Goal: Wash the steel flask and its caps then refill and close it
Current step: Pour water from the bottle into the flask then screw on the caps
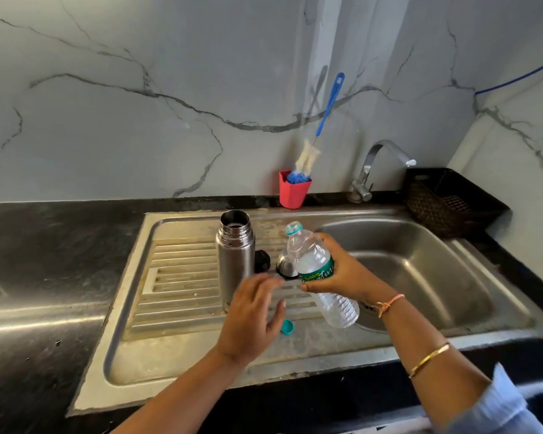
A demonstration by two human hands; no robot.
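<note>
Two hands are in the head view. My right hand (342, 270) grips an uncapped water bottle (320, 274), tilted, neck toward the steel flask (235, 252). My left hand (251, 317) is spread and empty, just near of the flask. The flask stands upright and open on the drainboard (176, 277), left of the basin. Its black inner cap (261, 260) and steel outer cap (285, 266) lie just right of it. Judgement: washing appears done; refilling and closing remain.

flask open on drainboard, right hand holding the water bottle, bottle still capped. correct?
Not quite: the water bottle in the right hand is uncapped; its teal cap lies on the drainboard. The head view shows it. The flask is open.
</note>
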